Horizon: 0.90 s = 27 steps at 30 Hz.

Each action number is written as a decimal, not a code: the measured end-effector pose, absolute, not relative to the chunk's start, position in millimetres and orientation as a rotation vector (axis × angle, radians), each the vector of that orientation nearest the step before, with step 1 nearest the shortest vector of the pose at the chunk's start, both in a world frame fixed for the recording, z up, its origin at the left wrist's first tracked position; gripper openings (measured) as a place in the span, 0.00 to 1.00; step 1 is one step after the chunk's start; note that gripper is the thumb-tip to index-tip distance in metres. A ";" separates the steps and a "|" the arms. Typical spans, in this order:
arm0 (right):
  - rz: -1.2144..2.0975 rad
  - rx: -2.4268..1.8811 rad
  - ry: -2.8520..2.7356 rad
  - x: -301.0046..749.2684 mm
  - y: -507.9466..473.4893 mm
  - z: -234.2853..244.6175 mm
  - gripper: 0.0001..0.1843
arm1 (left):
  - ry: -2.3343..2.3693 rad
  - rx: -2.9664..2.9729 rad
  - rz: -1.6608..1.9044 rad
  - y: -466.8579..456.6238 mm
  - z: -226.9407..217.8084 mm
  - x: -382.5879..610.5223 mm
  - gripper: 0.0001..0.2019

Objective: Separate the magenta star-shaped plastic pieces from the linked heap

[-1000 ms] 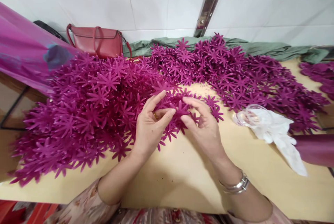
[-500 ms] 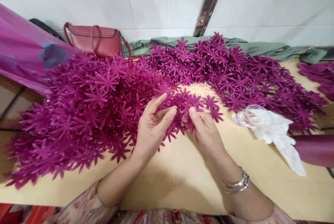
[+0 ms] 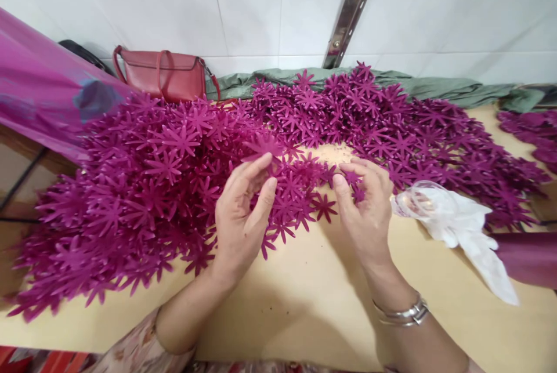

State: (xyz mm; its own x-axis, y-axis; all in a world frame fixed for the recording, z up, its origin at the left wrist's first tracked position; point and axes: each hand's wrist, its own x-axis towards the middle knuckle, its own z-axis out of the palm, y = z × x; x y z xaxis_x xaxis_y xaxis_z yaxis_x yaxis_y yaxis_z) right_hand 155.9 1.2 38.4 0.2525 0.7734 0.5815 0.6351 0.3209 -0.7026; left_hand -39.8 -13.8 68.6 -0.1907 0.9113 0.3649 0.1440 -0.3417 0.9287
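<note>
A big heap of magenta star-shaped flower cut-outs (image 3: 143, 187) covers the left and back of a pale wooden table (image 3: 304, 297). My left hand (image 3: 241, 216) rests at the heap's edge, thumb and fingers pinched on one flower cut-out (image 3: 263, 145) lifted above the pile. My right hand (image 3: 368, 213), a silver bracelet on its wrist, curls its fingers around a small flower cut-out (image 3: 354, 178) at the loose flowers near the middle. A single flower (image 3: 324, 206) lies flat between my hands.
A red handbag (image 3: 163, 74) stands by the white tiled wall. Green cloth (image 3: 435, 86) runs along the back edge. A clear and white plastic bag (image 3: 452, 225) lies right of my right hand. Pink fabric (image 3: 39, 94) hangs at left, a metal rail (image 3: 352, 7) above.
My hands have drawn apart: the left lifted a flower up and left, the right moved right onto another flower. The view shifted slightly downward.
</note>
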 end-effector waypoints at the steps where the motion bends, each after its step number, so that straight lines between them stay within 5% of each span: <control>1: 0.192 -1.352 -1.430 154.5 -0.3 39.6 0.11 | 1.216 1.358 1.559 -16.5 68.4 -35.3 0.14; 4: 0.409 -1.261 -1.391 148.3 -6.5 41.7 0.12 | 1.056 1.054 1.413 -21.3 61.0 -21.2 0.10; 11: 0.940 -1.132 -1.279 136.1 -12.4 38.9 0.20 | 0.959 0.737 1.332 -15.8 47.3 -14.6 0.25; 15: 1.155 -1.057 -1.179 131.9 -9.6 36.3 0.24 | 0.940 0.807 1.266 -14.2 51.3 -15.6 0.18; 19: 1.120 -1.103 -1.114 131.2 -8.6 35.2 0.15 | 0.924 0.877 1.212 -14.1 49.8 -13.7 0.11; 27: 1.016 -1.192 -1.220 131.9 -10.4 39.2 0.07 | 1.013 0.741 1.172 -11.8 39.1 -16.8 0.13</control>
